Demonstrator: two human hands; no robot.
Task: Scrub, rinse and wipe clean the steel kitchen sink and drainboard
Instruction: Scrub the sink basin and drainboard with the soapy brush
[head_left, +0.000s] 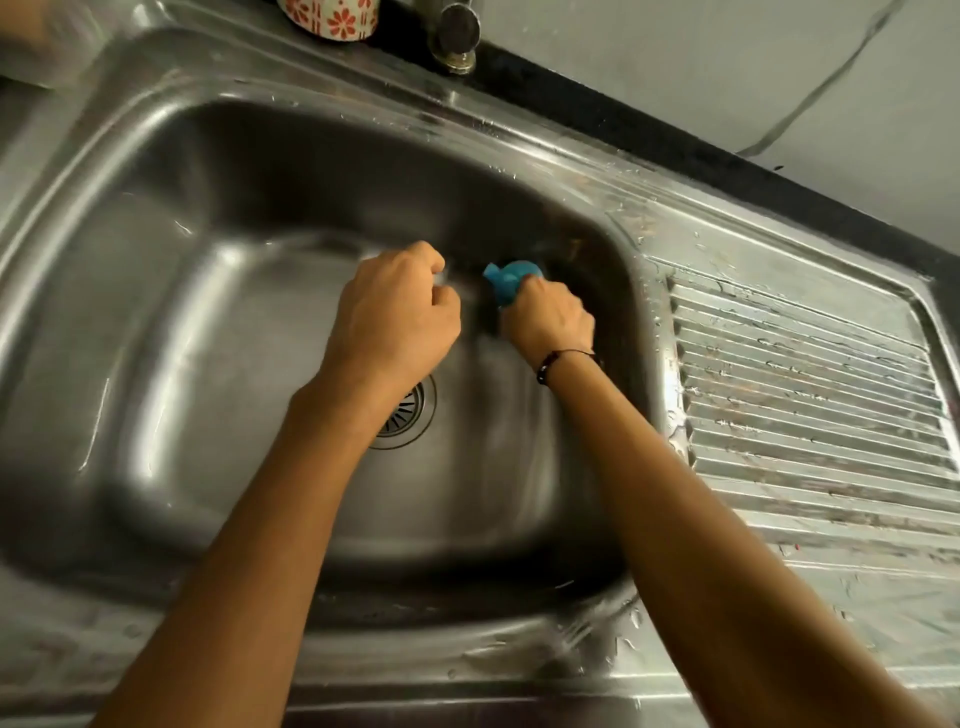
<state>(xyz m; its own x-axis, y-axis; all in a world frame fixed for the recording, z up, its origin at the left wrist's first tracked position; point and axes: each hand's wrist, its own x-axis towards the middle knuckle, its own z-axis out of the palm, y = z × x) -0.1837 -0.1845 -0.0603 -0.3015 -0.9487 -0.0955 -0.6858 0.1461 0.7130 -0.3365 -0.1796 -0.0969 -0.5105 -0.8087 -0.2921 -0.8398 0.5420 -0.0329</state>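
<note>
My right hand grips the blue cloth against the sink basin's far right wall — the drainboard lies further right — while my left hand, curled beside it, seems empty.

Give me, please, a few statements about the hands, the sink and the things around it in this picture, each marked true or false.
1. The right hand grips a blue cloth inside the sink. True.
2. The left hand rests flat on the drainboard. False: it is in the basin with its fingers curled; what it holds, if anything, cannot be made out.
3. The drain strainer is partly hidden by the left forearm. True.
4. The drainboard is dry. False: water drops lie on its ridges.
5. A cup with a red flower pattern stands behind the sink, beside the tap base. True.
6. A dark bracelet sits on the left wrist. False: it is on the right wrist.
</note>
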